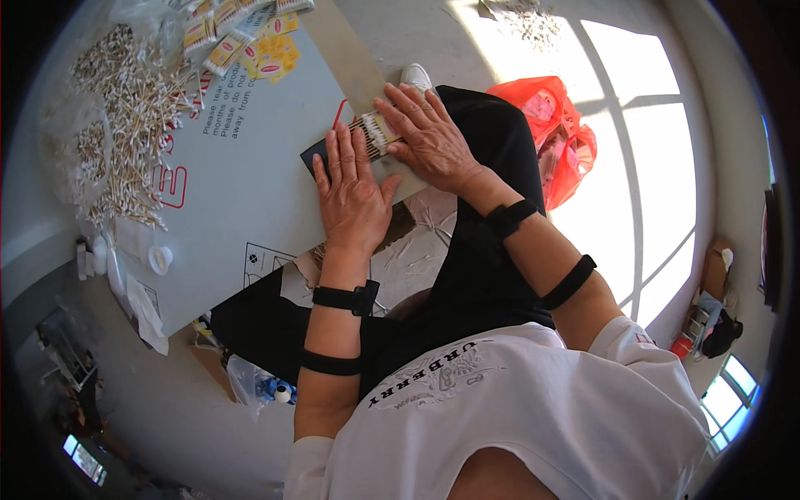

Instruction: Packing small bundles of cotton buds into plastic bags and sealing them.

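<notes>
A row of cotton swabs (377,132) lies side by side between my two hands, on or in a small dark flat holder (313,152) near the table's edge. My left hand (354,200) rests with its fingers stretched out over the holder's left part, fingertips beside the swabs. From the right, my right hand (435,142) reaches in, fingers straight and thumb apart, its thumb side against the white swab tips. Neither hand is closed round anything. The fingers hide part of the row and of the holder.
A large heap of loose cotton swabs (125,125) in clear plastic lies on the grey table (217,192) at left. Small yellow-and-white swab packs (271,54) lie at the far edge. A red plastic bag (562,142) stands on the floor at right. More swabs lie below the table's edge.
</notes>
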Demonstrator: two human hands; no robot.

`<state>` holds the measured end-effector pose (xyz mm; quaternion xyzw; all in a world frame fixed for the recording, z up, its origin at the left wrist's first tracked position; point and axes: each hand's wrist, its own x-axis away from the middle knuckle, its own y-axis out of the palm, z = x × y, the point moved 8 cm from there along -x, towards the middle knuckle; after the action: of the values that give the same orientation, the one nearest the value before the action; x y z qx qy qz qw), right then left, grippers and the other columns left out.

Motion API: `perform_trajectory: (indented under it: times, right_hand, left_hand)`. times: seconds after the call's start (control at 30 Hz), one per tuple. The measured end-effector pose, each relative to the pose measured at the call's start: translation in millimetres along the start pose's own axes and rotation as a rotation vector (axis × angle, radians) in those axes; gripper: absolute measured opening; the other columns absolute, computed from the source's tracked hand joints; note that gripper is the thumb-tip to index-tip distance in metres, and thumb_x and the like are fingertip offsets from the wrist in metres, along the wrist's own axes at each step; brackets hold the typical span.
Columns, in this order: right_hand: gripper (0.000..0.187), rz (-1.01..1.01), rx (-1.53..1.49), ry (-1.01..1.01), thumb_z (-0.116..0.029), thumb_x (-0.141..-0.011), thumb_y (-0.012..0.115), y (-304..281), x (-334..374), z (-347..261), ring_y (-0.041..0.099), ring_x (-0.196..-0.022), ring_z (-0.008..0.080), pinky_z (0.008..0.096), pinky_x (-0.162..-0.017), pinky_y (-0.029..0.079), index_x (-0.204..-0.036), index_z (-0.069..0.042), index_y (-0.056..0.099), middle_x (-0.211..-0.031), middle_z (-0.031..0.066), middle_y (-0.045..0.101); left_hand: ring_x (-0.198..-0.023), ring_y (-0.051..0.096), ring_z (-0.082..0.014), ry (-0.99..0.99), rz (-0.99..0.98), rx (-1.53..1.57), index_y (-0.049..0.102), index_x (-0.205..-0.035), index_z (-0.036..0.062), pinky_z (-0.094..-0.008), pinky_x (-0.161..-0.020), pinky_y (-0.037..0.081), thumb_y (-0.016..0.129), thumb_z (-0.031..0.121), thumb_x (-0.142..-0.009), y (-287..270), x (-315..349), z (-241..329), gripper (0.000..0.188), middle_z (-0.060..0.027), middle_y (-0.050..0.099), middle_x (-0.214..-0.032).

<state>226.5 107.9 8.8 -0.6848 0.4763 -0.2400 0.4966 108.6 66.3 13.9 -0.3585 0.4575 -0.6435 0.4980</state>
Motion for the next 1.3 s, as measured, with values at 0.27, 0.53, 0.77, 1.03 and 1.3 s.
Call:
perform_trajectory:
  times: [0.27, 0.53, 0.77, 1.03, 1.3]
  right_hand:
    - [0.060, 0.039, -0.044, -0.002, -0.042, -0.097, 0.047, -6.2, -1.6, 0.3, 0.024, -0.145, 0.0283, 0.0462, -0.118, 0.012, -0.149, -0.015, 0.033, -0.155, 0.0109, 0.029]
    - [0.041, 0.346, -1.720, 0.844, -0.036, -0.093, 0.065, 43.6, 4.5, 83.4, 0.058, -0.097, 0.0138, 0.0326, -0.094, 0.045, -0.117, -0.003, 0.065, -0.103, 0.0029, 0.065]
    - [0.024, 0.309, -2.005, 0.917, -0.022, -0.089, 0.071, 59.2, -0.4, 61.6, 0.062, -0.081, 0.0125, 0.0306, -0.075, 0.054, -0.102, -0.002, 0.070, -0.088, 0.0013, 0.065]
    - [0.030, 0.255, -1.941, 0.913, -0.027, -0.093, 0.066, 58.0, -0.7, 59.5, 0.065, -0.079, 0.0161, 0.0327, -0.077, 0.057, -0.103, 0.002, 0.067, -0.089, 0.0070, 0.066]
    - [0.030, 0.252, -1.909, 0.946, -0.029, -0.093, 0.066, 56.0, 1.8, 57.3, 0.063, -0.076, 0.0142, 0.0305, -0.073, 0.055, -0.099, 0.000, 0.070, -0.087, 0.0064, 0.066]
  left_hand:
    - [-0.148, 0.013, -0.0317, 0.021, 0.019, 0.018, 0.023, -0.150, -0.0003, -0.0509, -0.118, 0.009, 0.058, 0.043, -0.091, -1.0, -1.9, 0.5, 0.082, -0.0170, 0.018, -0.159]
    - [-0.146, 0.021, -0.0298, -0.155, 0.530, 1.188, 0.022, -0.149, -0.0038, -0.0427, -0.119, 0.014, 0.035, 0.034, -0.105, -20.0, -13.8, -36.0, 0.060, -0.0200, 0.022, -0.156]
    - [-0.144, 0.025, -0.0305, -0.125, 0.521, 1.328, 0.022, -0.149, -0.0057, -0.0416, -0.119, 0.016, 0.032, 0.035, -0.105, -15.0, -25.7, -29.1, 0.061, -0.0220, 0.025, -0.154]
    - [-0.144, 0.023, -0.0343, -0.173, 0.580, 1.335, 0.024, -0.147, -0.0068, -0.0465, -0.119, 0.013, 0.034, 0.041, -0.103, -10.8, -29.9, -21.0, 0.065, -0.0227, 0.026, -0.154]
    - [-0.144, 0.024, -0.0343, -0.181, 0.556, 1.334, 0.025, -0.147, -0.0056, -0.0465, -0.119, 0.013, 0.033, 0.041, -0.103, -3.4, -39.0, -3.6, 0.065, -0.0215, 0.028, -0.154]
